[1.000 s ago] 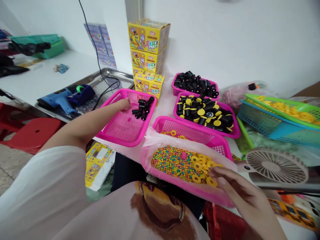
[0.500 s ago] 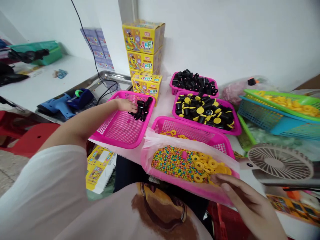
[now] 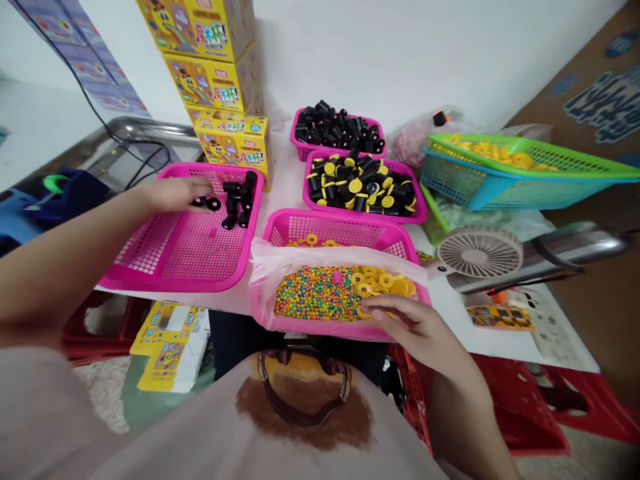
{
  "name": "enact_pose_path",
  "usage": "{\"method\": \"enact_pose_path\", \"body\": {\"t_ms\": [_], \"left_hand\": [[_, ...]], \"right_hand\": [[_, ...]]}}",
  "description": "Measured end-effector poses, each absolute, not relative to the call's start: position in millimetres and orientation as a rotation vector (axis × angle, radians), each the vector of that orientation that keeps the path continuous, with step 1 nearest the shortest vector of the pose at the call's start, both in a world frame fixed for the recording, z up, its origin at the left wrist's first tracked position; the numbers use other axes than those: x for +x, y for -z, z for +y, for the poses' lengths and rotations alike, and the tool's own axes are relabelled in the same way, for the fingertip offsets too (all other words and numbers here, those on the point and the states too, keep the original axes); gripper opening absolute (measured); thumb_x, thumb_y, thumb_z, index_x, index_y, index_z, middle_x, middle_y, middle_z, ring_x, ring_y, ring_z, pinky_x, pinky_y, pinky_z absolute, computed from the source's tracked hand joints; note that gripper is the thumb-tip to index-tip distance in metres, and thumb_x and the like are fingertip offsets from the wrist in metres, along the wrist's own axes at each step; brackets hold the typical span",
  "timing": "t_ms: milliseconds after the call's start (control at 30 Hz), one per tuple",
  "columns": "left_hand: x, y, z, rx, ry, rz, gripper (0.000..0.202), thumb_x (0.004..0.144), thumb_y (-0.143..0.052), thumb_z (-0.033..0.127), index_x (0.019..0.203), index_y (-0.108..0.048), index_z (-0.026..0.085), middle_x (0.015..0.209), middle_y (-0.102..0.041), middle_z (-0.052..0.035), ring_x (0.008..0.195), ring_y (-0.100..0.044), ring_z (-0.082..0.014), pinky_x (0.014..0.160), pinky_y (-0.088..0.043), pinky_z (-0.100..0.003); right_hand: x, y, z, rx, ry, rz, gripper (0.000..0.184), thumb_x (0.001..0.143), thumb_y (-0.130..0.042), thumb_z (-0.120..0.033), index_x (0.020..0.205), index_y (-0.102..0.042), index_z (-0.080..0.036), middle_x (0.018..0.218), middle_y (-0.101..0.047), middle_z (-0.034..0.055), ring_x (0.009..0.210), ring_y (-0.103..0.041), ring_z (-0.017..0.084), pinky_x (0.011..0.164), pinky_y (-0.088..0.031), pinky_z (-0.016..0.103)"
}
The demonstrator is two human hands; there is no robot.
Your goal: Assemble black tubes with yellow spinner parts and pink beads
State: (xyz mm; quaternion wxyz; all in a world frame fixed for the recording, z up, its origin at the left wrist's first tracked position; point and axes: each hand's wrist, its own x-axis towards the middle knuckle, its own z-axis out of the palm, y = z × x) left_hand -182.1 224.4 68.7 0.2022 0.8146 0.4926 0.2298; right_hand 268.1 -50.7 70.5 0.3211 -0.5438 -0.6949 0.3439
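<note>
My left hand [image 3: 183,193] is in the left pink basket [image 3: 163,283], its fingers closed around small black cups [image 3: 213,204] with pink-dotted ends. A loose group of the same black cups [image 3: 232,205] lies to the right of it in the basket. My right hand [image 3: 417,325] reaches over the front pink basket's near edge. Its thumb and forefinger pinch at a yellow ring [image 3: 361,311], partly hidden by the fingertips. More yellow rings [image 3: 384,281] lie beside colourful candy beads [image 3: 315,293] in the plastic-lined part. A small pink scoop-like piece [image 3: 337,276] sits on the beads.
Behind stand a basket of yellow-capped black cups [image 3: 356,186] and one of plain black cups [image 3: 340,130]. Yellow boxes [image 3: 227,143] are stacked at back left. A small fan [image 3: 477,253] and stacked blue and green baskets [image 3: 505,187] are to the right.
My left hand has drawn leftward from the pile of black cups with some at its fingers. My right hand stays by the yellow rings. The view has turned right and down.
</note>
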Motion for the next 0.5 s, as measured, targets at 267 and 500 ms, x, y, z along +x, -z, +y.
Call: {"method": "enact_pose_path", "body": {"t_ms": [267,500], "left_hand": [[-96,-82,42,2.21,-0.906,1.353,0.033,0.078,-0.081,0.045,0.097,-0.07,0.021,0.082,-0.076,0.003,0.069,-0.067,-0.012,0.068,-0.052,-0.023],[-24,-39,-28,2.2,-1.108,0.898,0.065,0.089,-0.082,0.034,0.139,-0.041,0.027,0.121,-0.078,-0.0096,0.114,-0.077,-0.0267,0.093,-0.063,-0.038]], "right_hand": [[230,-56,-39,-1.313,-1.189,-1.652,0.039,0.098,-0.066,-0.055,0.121,-0.074,-0.026,0.112,-0.081,0.0082,0.099,-0.078,0.022,0.09,-0.066,0.04],[158,-39,-65,-0.922,-1.719,-1.263,0.077,0.087,-0.075,-0.068,0.15,-0.043,-0.037,0.114,-0.073,0.0029,0.1,-0.076,0.023,0.096,-0.065,0.048]]}}
